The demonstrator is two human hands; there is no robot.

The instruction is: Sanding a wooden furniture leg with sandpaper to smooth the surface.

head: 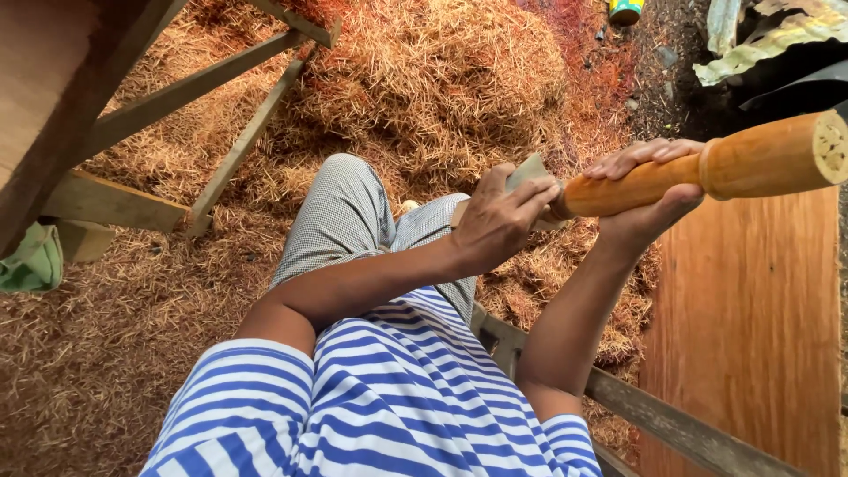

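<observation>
My right hand (pixel 649 190) grips a turned, orange-brown wooden rod (pixel 760 159) around its thinner part. The thicker cut end points to the right edge of the view. My left hand (pixel 499 221) pinches a small grey sheet, like sandpaper (pixel 528 168), and presses it against the rod's near end. Both hands are raised over my lap, above my checked trousers (pixel 340 221) and striped blue-and-white shirt (pixel 389 397).
A big heap of reddish wood shavings (pixel 424 79) covers the ground ahead. Slanted wooden beams (pixel 185 88) of a frame stand at the left, with a green cloth (pixel 31 261) below. A plywood board (pixel 751 336) and a wooden rail (pixel 671 424) lie at the right.
</observation>
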